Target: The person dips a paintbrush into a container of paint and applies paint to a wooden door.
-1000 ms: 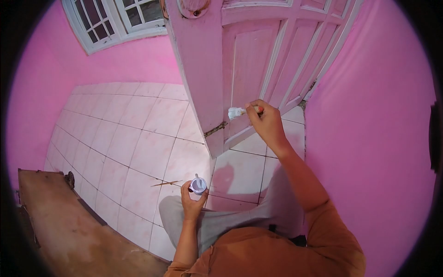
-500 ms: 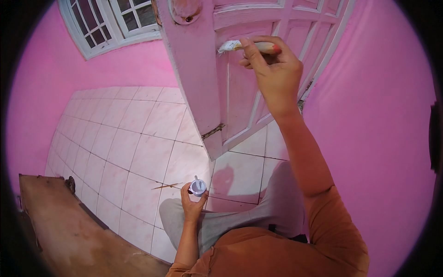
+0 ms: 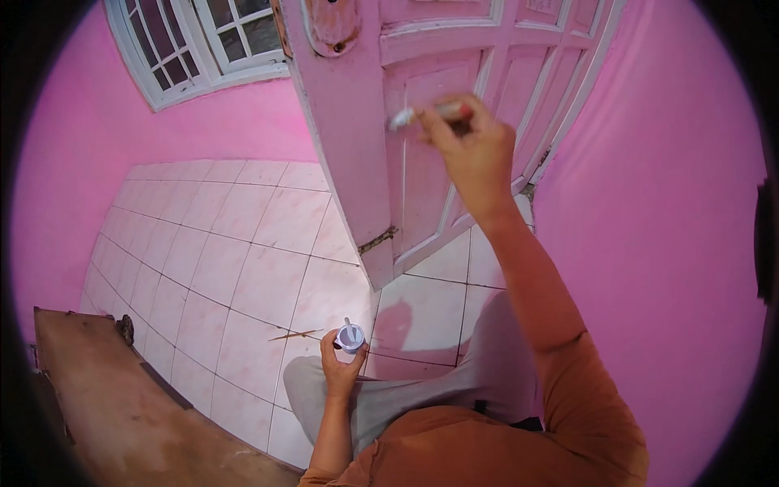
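Pinching the brush (image 3: pixel 451 110), the right hand (image 3: pixel 483 158) held it nearly crosswise, bristles (image 3: pixel 400 120) pointing left, close by the door (image 3: pixel 341 122); the left hand (image 3: pixel 342 375), farther from the door, clasped the cup (image 3: pixel 350 338).

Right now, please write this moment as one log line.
left hand: holds cup | right hand: brush at door

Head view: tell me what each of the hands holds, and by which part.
The right hand holds a red-tipped paintbrush by its handle; the left hand holds a small, round, pale cup by its sides.
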Tool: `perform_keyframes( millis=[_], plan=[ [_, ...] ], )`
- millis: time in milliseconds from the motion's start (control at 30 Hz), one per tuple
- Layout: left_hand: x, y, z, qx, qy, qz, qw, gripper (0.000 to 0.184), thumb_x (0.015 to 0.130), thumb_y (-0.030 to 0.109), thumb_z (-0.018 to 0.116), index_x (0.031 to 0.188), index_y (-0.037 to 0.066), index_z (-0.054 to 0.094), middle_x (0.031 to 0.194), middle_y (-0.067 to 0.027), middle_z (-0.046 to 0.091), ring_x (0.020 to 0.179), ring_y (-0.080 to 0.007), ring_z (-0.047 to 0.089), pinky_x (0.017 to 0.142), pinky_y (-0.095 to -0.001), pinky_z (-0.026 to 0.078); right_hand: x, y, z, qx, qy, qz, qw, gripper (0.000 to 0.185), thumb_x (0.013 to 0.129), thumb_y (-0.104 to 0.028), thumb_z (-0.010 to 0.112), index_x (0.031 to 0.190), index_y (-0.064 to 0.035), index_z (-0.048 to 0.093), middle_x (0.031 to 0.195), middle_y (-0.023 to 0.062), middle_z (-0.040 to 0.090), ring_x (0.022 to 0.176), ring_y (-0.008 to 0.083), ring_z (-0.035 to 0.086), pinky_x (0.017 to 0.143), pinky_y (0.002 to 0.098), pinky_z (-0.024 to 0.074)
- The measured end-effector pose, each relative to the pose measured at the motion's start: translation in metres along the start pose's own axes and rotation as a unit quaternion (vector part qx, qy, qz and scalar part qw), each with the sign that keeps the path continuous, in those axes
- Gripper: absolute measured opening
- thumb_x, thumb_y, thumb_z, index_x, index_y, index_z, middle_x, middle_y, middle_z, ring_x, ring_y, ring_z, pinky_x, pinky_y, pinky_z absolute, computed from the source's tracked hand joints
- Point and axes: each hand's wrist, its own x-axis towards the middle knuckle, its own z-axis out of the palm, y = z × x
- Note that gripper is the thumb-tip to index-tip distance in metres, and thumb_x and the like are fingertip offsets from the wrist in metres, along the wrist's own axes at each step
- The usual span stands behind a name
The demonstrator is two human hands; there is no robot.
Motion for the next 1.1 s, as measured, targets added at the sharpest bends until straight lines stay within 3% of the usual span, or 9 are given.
perform_keyframes(
  millis=[67, 267, 500, 600, 667, 767, 900, 967, 1100],
  plan=[
    [-0.001, 0.000, 0.000, -0.002, -0.002, -0.002, 1.000, 0.066, 0.077, 0.019, 0.093, 0.130, 0.002, 0.058, 0.122, -0.0107, 0.062, 0.105, -0.0227, 0.062, 0.093, -0.0352, 0.051, 0.015, -0.024, 0.002, 0.047, 0.060, -0.067, 0.995, 0.024, 0.091, -0.020, 0.086, 0.089, -0.0013, 0.070, 0.070, 0.0029, 0.071, 0.064, 0.0078, 0.067, 0.060, 0.0248, 0.0525],
    [-0.001, 0.000, 0.000, -0.017, -0.006, -0.023, 1.000, 0.067, 0.076, 0.024, 0.094, 0.128, 0.002, 0.058, 0.124, -0.0140, 0.060, 0.110, -0.0295, 0.059, 0.092, -0.0383, 0.050, 0.011, -0.040, -0.007, 0.025, 0.133, -0.095, 0.986, 0.023, 0.089, -0.019, 0.088, 0.098, -0.0026, 0.074, 0.074, 0.0030, 0.073, 0.067, 0.0076, 0.068, 0.062, 0.0232, 0.0531],
    [-0.002, -0.001, 0.001, 0.000, 0.014, 0.001, 1.000, 0.064, 0.077, 0.021, 0.093, 0.128, 0.002, 0.059, 0.119, -0.0100, 0.062, 0.104, -0.0220, 0.061, 0.092, -0.0352, 0.050, -0.032, 0.014, -0.003, 0.009, 0.138, -0.148, 0.979, 0.022, 0.087, -0.015, 0.089, 0.099, -0.0030, 0.074, 0.078, 0.0044, 0.073, 0.065, 0.0077, 0.063, 0.058, 0.0232, 0.0499],
    [-0.002, 0.002, -0.002, -0.006, -0.008, -0.016, 1.000, 0.066, 0.075, 0.020, 0.094, 0.129, 0.002, 0.058, 0.123, -0.0142, 0.061, 0.109, -0.0291, 0.059, 0.091, -0.0379, 0.050, -0.054, 0.026, -0.010, -0.118, 0.047, -0.112, 0.986, 0.020, 0.093, -0.010, 0.083, 0.101, 0.0025, 0.071, 0.081, 0.0083, 0.076, 0.076, 0.0113, 0.075, 0.064, 0.0226, 0.0559],
    [-0.001, 0.002, -0.003, -0.006, -0.009, -0.015, 1.000, 0.066, 0.075, 0.020, 0.094, 0.129, 0.003, 0.058, 0.123, -0.0141, 0.061, 0.109, -0.0291, 0.059, 0.091, -0.0379, 0.050, -0.057, 0.026, -0.009, -0.101, 0.095, -0.151, 0.979, 0.022, 0.087, -0.015, 0.088, 0.098, -0.0041, 0.073, 0.076, 0.0066, 0.071, 0.060, 0.0103, 0.060, 0.051, 0.0265, 0.0439],
    [0.000, 0.001, -0.002, -0.006, -0.011, -0.014, 1.000, 0.066, 0.075, 0.020, 0.094, 0.128, 0.003, 0.059, 0.122, -0.0140, 0.061, 0.109, -0.0292, 0.059, 0.091, -0.0380, 0.050, -0.041, 0.015, -0.009, -0.077, 0.139, -0.175, 0.972, 0.021, 0.088, -0.016, 0.087, 0.097, -0.0049, 0.073, 0.076, 0.0069, 0.071, 0.058, 0.0122, 0.059, 0.050, 0.0273, 0.0443],
    [-0.001, 0.001, 0.000, -0.009, -0.007, -0.010, 1.000, 0.065, 0.075, 0.019, 0.094, 0.127, 0.003, 0.059, 0.123, -0.0139, 0.061, 0.109, -0.0292, 0.059, 0.091, -0.0381, 0.050, -0.034, 0.011, -0.001, -0.066, 0.128, -0.173, 0.974, 0.019, 0.088, -0.015, 0.087, 0.097, -0.0048, 0.072, 0.076, 0.0067, 0.070, 0.057, 0.0129, 0.058, 0.050, 0.0274, 0.0439],
    [-0.001, 0.000, 0.001, -0.015, -0.006, -0.009, 1.000, 0.065, 0.075, 0.019, 0.094, 0.127, 0.003, 0.059, 0.123, -0.0138, 0.061, 0.109, -0.0292, 0.059, 0.091, -0.0381, 0.050, -0.050, 0.013, -0.006, -0.114, 0.051, -0.129, 0.984, 0.017, 0.089, -0.013, 0.085, 0.097, -0.0040, 0.071, 0.078, 0.0065, 0.071, 0.057, 0.0145, 0.059, 0.051, 0.0277, 0.0447],
    [-0.002, 0.000, 0.000, -0.018, -0.004, -0.011, 1.000, 0.064, 0.076, 0.019, 0.094, 0.127, 0.002, 0.059, 0.123, -0.0137, 0.061, 0.108, -0.0290, 0.059, 0.091, -0.0380, 0.050, -0.063, 0.013, -0.026, -0.100, 0.031, -0.078, 0.991, 0.015, 0.091, -0.011, 0.082, 0.098, -0.0032, 0.071, 0.079, 0.0076, 0.070, 0.056, 0.0162, 0.058, 0.052, 0.0296, 0.0455]
  ],
)
